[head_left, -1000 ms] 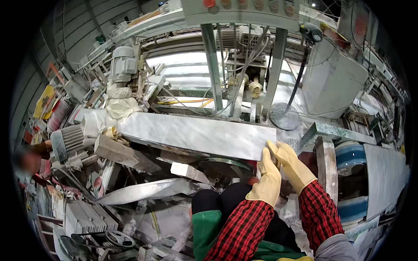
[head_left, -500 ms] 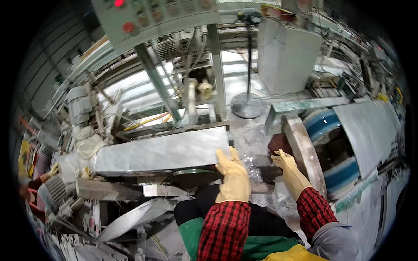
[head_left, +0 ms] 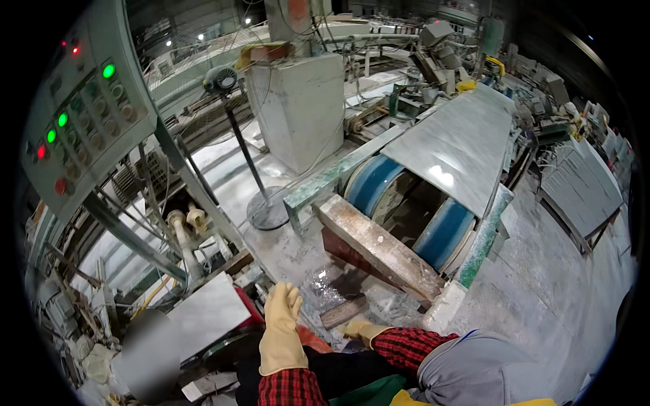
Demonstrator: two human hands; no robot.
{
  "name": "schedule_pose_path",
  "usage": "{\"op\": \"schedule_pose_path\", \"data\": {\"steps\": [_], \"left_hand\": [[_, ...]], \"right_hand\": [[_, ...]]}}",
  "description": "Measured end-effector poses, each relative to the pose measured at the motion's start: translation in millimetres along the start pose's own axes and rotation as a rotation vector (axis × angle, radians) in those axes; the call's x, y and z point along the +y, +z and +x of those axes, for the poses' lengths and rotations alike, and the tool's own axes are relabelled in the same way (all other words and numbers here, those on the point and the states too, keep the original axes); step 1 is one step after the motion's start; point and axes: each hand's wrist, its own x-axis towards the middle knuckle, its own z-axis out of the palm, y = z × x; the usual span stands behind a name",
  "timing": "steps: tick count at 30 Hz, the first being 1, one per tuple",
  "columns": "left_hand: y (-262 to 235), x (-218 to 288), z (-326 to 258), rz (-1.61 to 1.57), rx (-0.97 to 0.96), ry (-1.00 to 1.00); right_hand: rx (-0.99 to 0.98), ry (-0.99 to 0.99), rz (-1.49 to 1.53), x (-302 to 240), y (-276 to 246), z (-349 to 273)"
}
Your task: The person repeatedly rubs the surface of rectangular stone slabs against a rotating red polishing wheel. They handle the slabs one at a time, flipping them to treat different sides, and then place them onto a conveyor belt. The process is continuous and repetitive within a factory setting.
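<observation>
Both my hands wear cream rubber gloves below red-and-black checked sleeves. My left hand (head_left: 281,331) is raised just right of the end of a pale grey stone slab (head_left: 210,311), apart from it. Its fingers are loosely bent, with nothing seen in them. Lower and to the right, my right hand (head_left: 364,331) points leftward over the floor, near a brown block (head_left: 343,311). Its fingers look loosely extended and I see nothing held, though they show only in part. A second grey slab (head_left: 450,145) lies on a belt conveyor with blue bands (head_left: 443,233) at the right.
A thick stone-like beam (head_left: 382,250) crosses the conveyor's near end, beside its green frame (head_left: 484,240). A control panel (head_left: 84,115) with lit buttons stands at left. Behind are a round-based stand (head_left: 269,208) and a pale block (head_left: 298,111). More slabs (head_left: 582,186) lean at far right.
My view has swung right, bringing the conveyor to the middle. The first slab now sits at lower left. My right hand has dropped lower and closer to my left, whose fingers have bent more.
</observation>
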Motion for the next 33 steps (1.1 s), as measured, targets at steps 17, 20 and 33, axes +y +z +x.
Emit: {"op": "schedule_pose_path", "data": {"steps": [17,20,33], "left_hand": [[91,-46,62,0.784,-0.415,0.116],[103,-46,59,0.671,-0.408,0.035],[108,-41,57,0.745,-0.392,0.015]], "right_hand": [[0.329,-0.101,0.291,5,-91,-29],[0.47,-0.159,0.351,-18,-156,-72],[1.175,-0.39,-0.989,67,-234,-91]]}}
